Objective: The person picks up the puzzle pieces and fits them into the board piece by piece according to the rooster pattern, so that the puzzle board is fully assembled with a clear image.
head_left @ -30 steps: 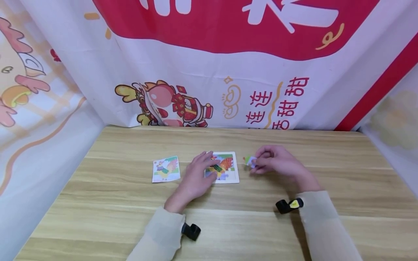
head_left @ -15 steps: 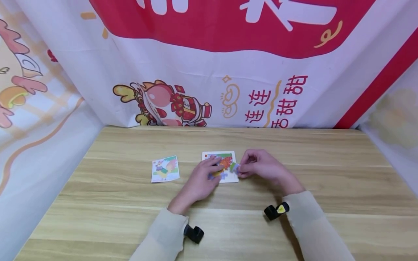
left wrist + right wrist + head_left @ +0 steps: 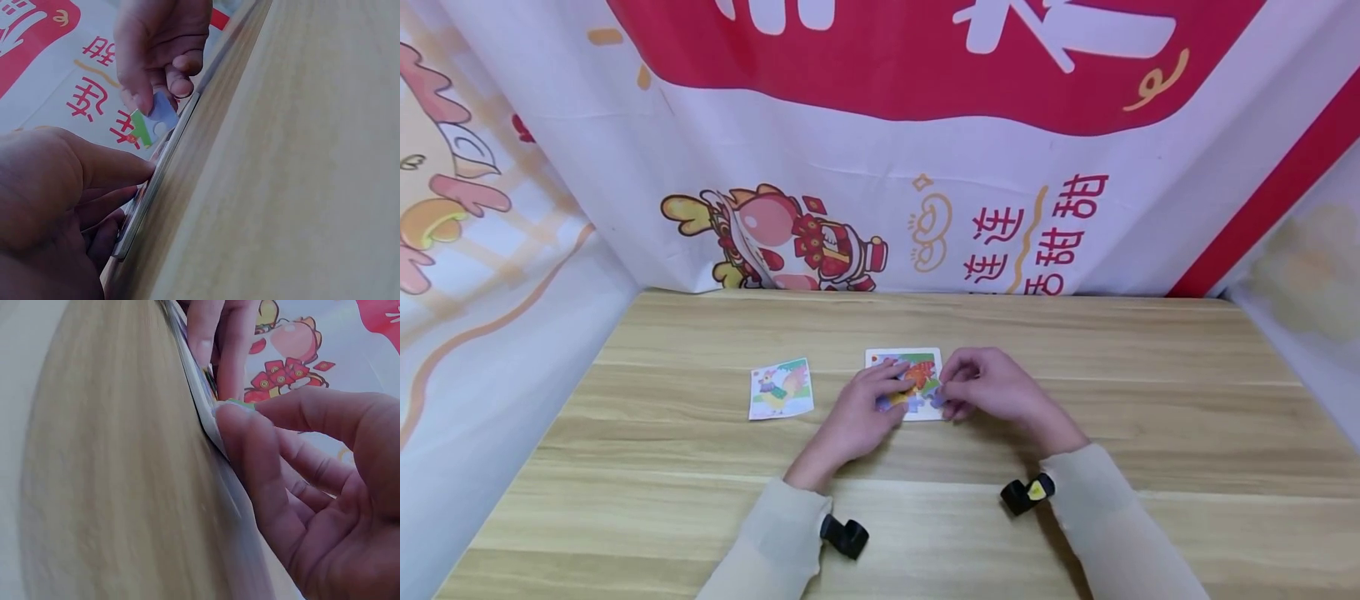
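Observation:
A white-rimmed jigsaw puzzle board [image 3: 902, 352] with a colourful rooster picture lies on the table. My left hand [image 3: 868, 408] rests on its left part, fingers extended over the picture and hiding some of it. In the left wrist view, that thumb lies along the board's near edge. Between thumb and fingers my right hand [image 3: 988, 385] pinches a green and pale-blue puzzle piece [image 3: 156, 124] at the board's right side. The piece is tilted over the board, and in the right wrist view only a green sliver of it shows between the fingertips.
Left of the board lies a square picture card [image 3: 781, 390] with a paler rooster picture. The wooden table [image 3: 925, 525] ends at a printed white and red cloth [image 3: 865, 150] behind. Another printed cloth [image 3: 527, 333] hangs along the left side.
The right hand has carried the puzzle piece left from beside the board to its right part, then slightly nearer. The left hand has shifted a little right on the board.

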{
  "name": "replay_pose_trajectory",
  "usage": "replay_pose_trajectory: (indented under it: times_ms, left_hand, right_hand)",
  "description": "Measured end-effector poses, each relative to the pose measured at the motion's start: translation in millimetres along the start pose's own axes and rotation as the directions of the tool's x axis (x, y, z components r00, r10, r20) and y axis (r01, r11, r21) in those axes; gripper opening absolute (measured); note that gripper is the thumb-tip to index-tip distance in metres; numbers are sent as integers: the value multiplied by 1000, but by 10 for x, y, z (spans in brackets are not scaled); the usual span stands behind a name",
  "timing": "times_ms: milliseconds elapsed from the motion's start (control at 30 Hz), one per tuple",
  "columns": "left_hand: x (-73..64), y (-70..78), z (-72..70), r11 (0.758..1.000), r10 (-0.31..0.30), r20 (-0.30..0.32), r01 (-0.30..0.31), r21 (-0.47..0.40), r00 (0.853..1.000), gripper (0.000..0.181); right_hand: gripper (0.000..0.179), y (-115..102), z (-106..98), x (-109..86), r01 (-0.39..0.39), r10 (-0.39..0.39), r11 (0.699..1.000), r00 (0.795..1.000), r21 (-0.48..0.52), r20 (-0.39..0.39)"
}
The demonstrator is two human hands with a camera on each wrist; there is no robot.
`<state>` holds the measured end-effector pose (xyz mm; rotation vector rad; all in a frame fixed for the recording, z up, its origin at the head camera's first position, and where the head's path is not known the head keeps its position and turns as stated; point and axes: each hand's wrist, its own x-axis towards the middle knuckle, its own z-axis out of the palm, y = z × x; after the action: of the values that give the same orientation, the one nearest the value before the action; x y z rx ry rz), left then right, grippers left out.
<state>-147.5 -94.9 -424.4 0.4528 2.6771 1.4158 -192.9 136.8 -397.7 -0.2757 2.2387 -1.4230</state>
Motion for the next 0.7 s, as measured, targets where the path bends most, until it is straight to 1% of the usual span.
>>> replay_pose_trajectory:
  times_ms: [100, 233, 467, 633, 700]
  left_hand:
    - [0, 3, 2, 1000, 3, -6, -3, 4, 1000, 37]
    - [3, 9, 12, 1000, 11, -12, -11, 11, 1000, 36]
    - [9, 13, 43, 1000, 3, -23, -3, 28, 1000, 34]
    - [9, 32, 50, 1000, -11, -32, 12, 29, 999, 35]
    - [10, 39, 50, 1000, -13, -35, 14, 28, 999, 35]
  right_hand:
    - [12, -18, 34, -2, -16, 15, 999, 1000, -45, -10]
    - [14, -26, 60, 1, -45, 43, 996, 999, -74, -24]
    - [14, -38, 95, -4, -96, 94, 993, 995, -68, -36]
    - [15, -55, 109, -19, -111, 103, 984, 993, -136, -64]
    - [16, -58, 103, -25, -106, 99, 984, 993, -140, -58]
